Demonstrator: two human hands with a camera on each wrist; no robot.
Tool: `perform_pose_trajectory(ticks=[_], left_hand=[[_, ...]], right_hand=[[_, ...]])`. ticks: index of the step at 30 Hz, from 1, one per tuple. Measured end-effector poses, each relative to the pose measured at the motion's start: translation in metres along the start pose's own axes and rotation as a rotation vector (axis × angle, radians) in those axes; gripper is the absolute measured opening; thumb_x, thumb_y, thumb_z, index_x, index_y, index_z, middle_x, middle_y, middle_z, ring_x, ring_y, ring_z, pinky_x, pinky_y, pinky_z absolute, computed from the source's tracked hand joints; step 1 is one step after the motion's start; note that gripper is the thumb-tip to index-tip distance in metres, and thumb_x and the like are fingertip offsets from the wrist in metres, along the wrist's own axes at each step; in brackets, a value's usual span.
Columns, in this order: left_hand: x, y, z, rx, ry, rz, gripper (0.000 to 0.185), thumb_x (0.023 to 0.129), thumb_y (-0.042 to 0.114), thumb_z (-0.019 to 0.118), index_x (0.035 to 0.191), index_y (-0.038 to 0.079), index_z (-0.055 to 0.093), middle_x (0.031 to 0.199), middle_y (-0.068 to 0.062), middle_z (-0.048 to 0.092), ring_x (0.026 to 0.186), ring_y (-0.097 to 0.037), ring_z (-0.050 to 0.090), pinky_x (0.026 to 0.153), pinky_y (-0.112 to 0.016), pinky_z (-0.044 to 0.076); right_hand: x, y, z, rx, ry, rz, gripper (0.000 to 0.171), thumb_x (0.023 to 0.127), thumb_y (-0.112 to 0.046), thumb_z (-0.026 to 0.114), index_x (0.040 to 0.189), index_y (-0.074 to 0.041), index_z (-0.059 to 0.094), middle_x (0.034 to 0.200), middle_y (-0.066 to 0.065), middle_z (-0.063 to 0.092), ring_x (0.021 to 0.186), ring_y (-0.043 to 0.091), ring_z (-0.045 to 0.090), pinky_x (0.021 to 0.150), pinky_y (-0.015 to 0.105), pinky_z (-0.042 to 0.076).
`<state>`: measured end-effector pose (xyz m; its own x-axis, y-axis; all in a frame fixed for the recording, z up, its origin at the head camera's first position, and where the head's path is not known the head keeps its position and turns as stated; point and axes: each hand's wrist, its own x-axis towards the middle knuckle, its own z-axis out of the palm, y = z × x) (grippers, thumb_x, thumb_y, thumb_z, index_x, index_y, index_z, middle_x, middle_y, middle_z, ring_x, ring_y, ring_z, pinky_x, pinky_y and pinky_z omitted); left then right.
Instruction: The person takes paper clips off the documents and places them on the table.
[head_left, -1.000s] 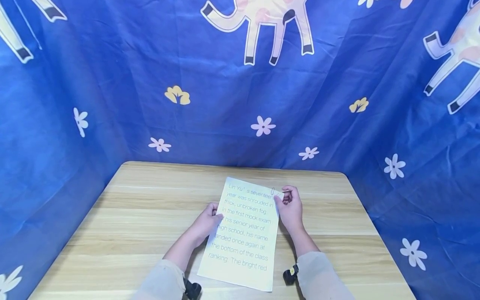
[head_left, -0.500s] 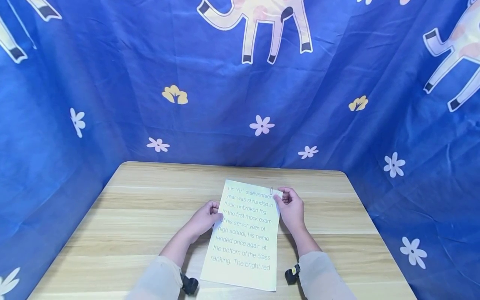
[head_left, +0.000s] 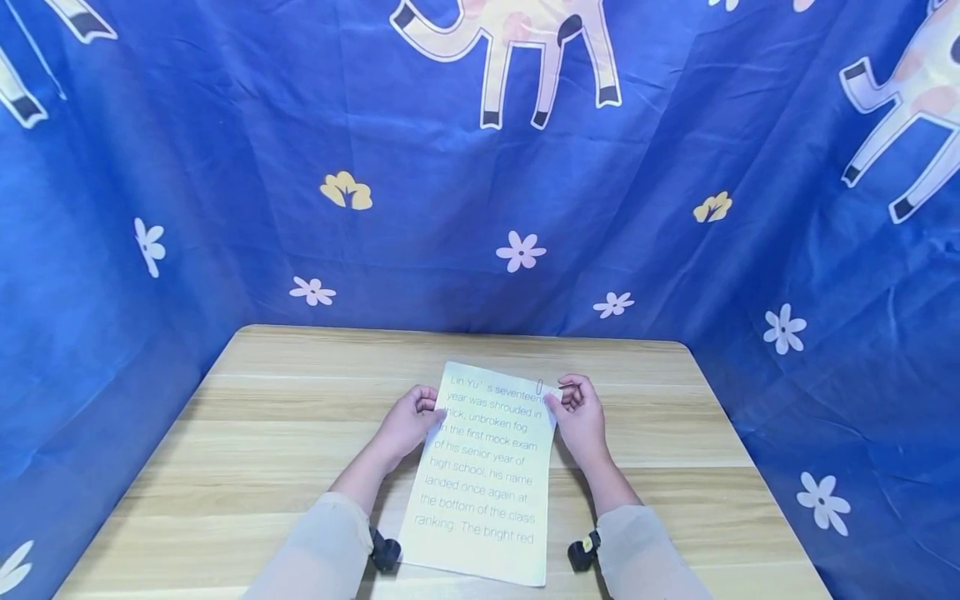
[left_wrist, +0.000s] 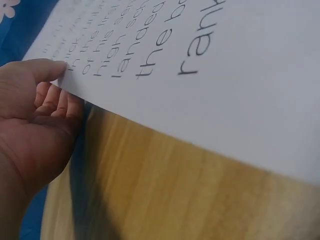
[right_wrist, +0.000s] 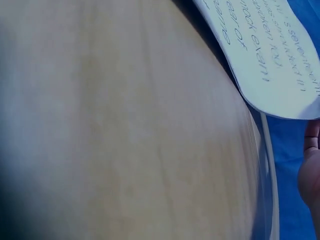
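the left hand (head_left: pixel 406 422) and right hand (head_left: pixel 580 419) pinch opposite edges of a pale printed paper sheet (head_left: pixel 486 467) (small paperclip (head_left: pixel 539 387) on top edge). it hangs above the light wooden table (head_left: pixel 262 433); blue cartoon-print cloth (head_left: pixel 420 208) stands behind.

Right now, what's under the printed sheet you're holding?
Under the printed sheet the left wrist view shows bare wooden table in shadow, and the left hand curling its fingers beneath the edge. The stretch under the sheet's middle is covered.
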<state>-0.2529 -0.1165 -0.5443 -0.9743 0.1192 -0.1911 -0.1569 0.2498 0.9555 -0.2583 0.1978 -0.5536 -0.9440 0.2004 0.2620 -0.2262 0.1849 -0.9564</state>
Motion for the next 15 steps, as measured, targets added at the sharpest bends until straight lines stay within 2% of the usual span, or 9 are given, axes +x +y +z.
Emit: perform_pose_trajectory(ticks=[2, 5, 10, 15], left_hand=[[0.0005, -0.0018, -0.0004, -0.005, -0.005, -0.007, 0.033, 0.104, 0.012, 0.069, 0.134, 0.004, 0.059, 0.117, -0.008, 0.07, 0.104, -0.018, 0.066, 0.094, -0.027, 0.053], [0.001, -0.0051, -0.0013, -0.015, -0.022, -0.013, 0.032, 0.103, 0.013, 0.069, 0.132, 0.004, 0.059, 0.115, -0.008, 0.07, 0.102, -0.019, 0.066, 0.093, -0.028, 0.052], [0.0015, -0.0088, -0.0025, -0.051, -0.046, -0.013, 0.035, 0.103, 0.015, 0.07, 0.134, 0.003, 0.058, 0.115, -0.008, 0.07, 0.103, -0.019, 0.066, 0.092, -0.028, 0.053], [0.0008, -0.0099, -0.0026, -0.059, -0.043, -0.011, 0.035, 0.103, 0.015, 0.07, 0.134, 0.003, 0.058, 0.115, -0.007, 0.069, 0.103, -0.019, 0.065, 0.093, -0.028, 0.053]], right_hand=[[-0.0005, 0.0008, -0.0001, 0.049, -0.007, 0.002, 0.04, 0.09, 0.008, 0.079, 0.126, 0.008, 0.059, 0.093, 0.002, 0.061, 0.085, 0.009, 0.059, 0.074, 0.014, 0.053], [-0.0008, 0.0006, -0.0004, 0.046, 0.006, 0.006, 0.037, 0.091, 0.007, 0.079, 0.124, 0.008, 0.062, 0.093, 0.002, 0.06, 0.085, 0.011, 0.058, 0.073, 0.014, 0.052], [0.0006, 0.0005, 0.0006, -0.075, 0.043, 0.03, 0.033, 0.091, -0.002, 0.084, 0.122, 0.0, 0.072, 0.093, 0.003, 0.064, 0.084, 0.01, 0.06, 0.073, 0.013, 0.053], [0.0008, 0.0002, 0.0027, -0.18, 0.02, 0.037, 0.034, 0.089, -0.004, 0.086, 0.122, -0.005, 0.077, 0.094, 0.006, 0.07, 0.084, 0.01, 0.063, 0.072, 0.013, 0.055]])
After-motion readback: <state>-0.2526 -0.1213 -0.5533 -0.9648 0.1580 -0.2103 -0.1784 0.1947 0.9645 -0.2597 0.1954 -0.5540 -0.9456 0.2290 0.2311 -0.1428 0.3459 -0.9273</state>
